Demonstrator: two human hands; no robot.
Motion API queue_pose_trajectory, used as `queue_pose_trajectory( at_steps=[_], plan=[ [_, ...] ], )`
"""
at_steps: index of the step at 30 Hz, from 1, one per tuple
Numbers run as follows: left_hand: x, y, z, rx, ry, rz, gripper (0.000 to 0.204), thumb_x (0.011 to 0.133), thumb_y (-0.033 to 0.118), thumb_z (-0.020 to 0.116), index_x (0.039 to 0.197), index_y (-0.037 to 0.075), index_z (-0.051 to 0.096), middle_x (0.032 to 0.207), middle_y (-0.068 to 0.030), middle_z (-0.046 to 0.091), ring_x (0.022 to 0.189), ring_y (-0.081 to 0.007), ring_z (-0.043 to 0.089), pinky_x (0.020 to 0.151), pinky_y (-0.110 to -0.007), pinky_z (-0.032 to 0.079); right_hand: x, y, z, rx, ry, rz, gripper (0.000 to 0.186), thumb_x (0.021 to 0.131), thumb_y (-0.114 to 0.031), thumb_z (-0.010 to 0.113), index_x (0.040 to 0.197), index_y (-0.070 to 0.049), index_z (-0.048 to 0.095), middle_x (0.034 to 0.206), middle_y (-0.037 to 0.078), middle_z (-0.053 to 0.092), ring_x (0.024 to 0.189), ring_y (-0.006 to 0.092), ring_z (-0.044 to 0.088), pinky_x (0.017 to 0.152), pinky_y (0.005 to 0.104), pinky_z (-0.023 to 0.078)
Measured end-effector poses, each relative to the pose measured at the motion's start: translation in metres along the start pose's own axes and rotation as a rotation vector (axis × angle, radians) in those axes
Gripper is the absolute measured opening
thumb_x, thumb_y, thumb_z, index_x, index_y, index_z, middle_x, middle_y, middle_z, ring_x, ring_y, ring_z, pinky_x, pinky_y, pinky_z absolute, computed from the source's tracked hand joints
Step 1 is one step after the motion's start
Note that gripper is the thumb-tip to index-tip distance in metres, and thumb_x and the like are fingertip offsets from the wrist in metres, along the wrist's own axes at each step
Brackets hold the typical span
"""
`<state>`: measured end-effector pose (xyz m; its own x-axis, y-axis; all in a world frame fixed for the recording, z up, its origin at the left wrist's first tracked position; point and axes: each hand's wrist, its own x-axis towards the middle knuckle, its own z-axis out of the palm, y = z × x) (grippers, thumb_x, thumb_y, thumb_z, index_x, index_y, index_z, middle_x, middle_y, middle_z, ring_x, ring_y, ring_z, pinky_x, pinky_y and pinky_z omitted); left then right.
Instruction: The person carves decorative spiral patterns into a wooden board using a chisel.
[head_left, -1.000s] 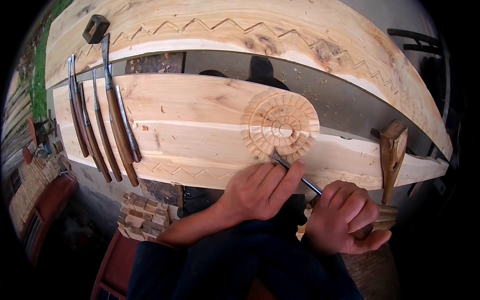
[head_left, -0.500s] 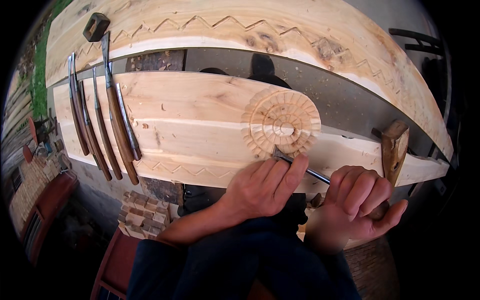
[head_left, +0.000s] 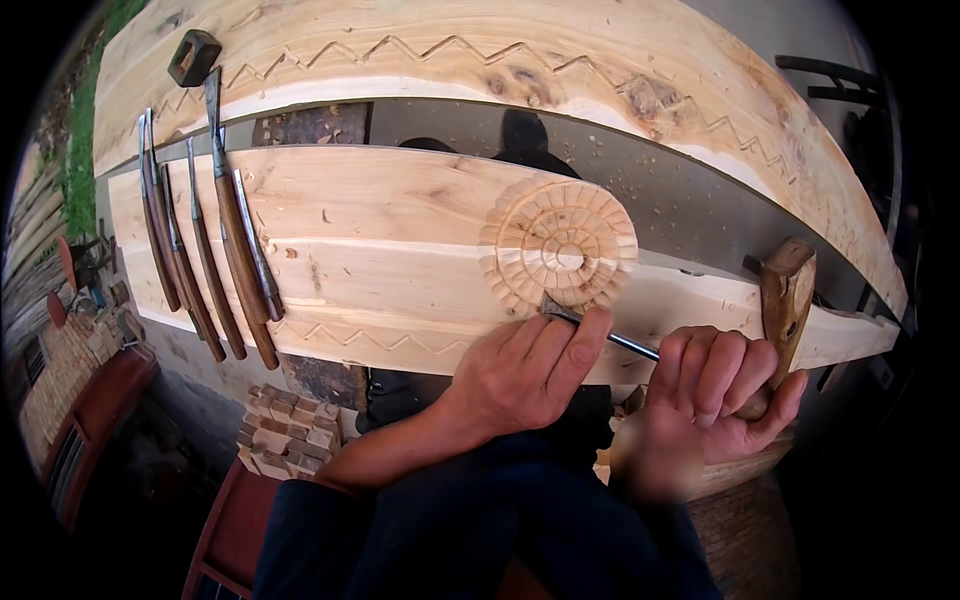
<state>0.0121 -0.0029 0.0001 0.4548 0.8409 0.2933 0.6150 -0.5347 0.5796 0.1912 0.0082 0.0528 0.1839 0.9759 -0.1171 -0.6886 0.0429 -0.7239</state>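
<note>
A long pale wooden board (head_left: pixel 390 210) lies in front of me, with a round rosette (head_left: pixel 560 245) of concentric petals carved near its right part. My left hand (head_left: pixel 530 365) rests at the board's near edge, fingers closed around the steel shaft of a chisel (head_left: pixel 632 347). The chisel's tip touches the lower left rim of the rosette. My right hand (head_left: pixel 720 385) wraps round the rear of the same tool, thumb stretched out to the right; the wooden handle end shows in the palm.
Several carving chisels (head_left: pixel 238 235) lie side by side on the board's left. A wooden mallet-like piece (head_left: pixel 786 300) stands at the right. Behind is a second board (head_left: pixel 440 60) with a zigzag groove and a dark metal ring (head_left: pixel 194 58). Stacked wood blocks (head_left: pixel 290 430) sit lower left.
The right hand has moved slightly left and up with the chisel's handle. The chisel tip and left hand have shifted a little left along the rosette's rim.
</note>
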Motion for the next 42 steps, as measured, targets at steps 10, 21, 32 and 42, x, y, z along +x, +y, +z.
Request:
queue_pose_trajectory(
  at_steps=[10, 21, 32, 42],
  plan=[
    [-0.016, -0.004, -0.008, -0.027, 0.081, 0.074, 0.035, 0.090, 0.000, 0.071, 0.124, -0.008, 0.072, 0.078, -0.0051, 0.061, 0.061, -0.0158, 0.057, 0.051, -0.029, 0.046, -0.021, 0.009, 0.016, -0.038, -0.117, -0.174, 0.067, 0.115, -0.057, 0.046, 0.066, -0.011, 0.046, 0.055, 0.007, 0.060, 0.035, 0.0134, 0.045, 0.036, 0.0275, 0.034],
    [-0.014, -0.005, -0.001, -0.084, 0.182, 0.006, 0.039, 0.086, -0.008, 0.073, 0.125, -0.005, 0.073, 0.075, -0.0066, 0.062, 0.056, -0.0174, 0.058, 0.048, -0.031, 0.046, -0.029, 0.020, 0.030, -0.113, -0.041, -0.231, 0.059, 0.111, -0.056, 0.057, 0.075, -0.010, 0.050, 0.067, 0.007, 0.066, 0.043, 0.0143, 0.055, 0.041, 0.0277, 0.039],
    [-0.014, -0.007, -0.003, -0.041, 0.144, -0.041, 0.042, 0.089, 0.000, 0.070, 0.131, -0.007, 0.070, 0.089, -0.0098, 0.064, 0.066, -0.0183, 0.061, 0.054, -0.030, 0.049, -0.025, 0.020, 0.028, -0.169, -0.083, -0.184, 0.063, 0.110, -0.057, 0.059, 0.069, -0.011, 0.048, 0.063, 0.004, 0.065, 0.043, 0.0141, 0.056, 0.042, 0.0282, 0.040],
    [-0.014, -0.007, -0.003, -0.043, 0.103, -0.047, 0.048, 0.086, 0.001, 0.065, 0.133, -0.008, 0.069, 0.090, -0.0106, 0.064, 0.066, -0.0183, 0.061, 0.054, -0.031, 0.050, -0.022, 0.021, 0.023, -0.169, -0.138, -0.176, 0.062, 0.111, -0.056, 0.058, 0.070, -0.011, 0.048, 0.063, 0.004, 0.065, 0.043, 0.0134, 0.054, 0.042, 0.0280, 0.039]
  ],
)
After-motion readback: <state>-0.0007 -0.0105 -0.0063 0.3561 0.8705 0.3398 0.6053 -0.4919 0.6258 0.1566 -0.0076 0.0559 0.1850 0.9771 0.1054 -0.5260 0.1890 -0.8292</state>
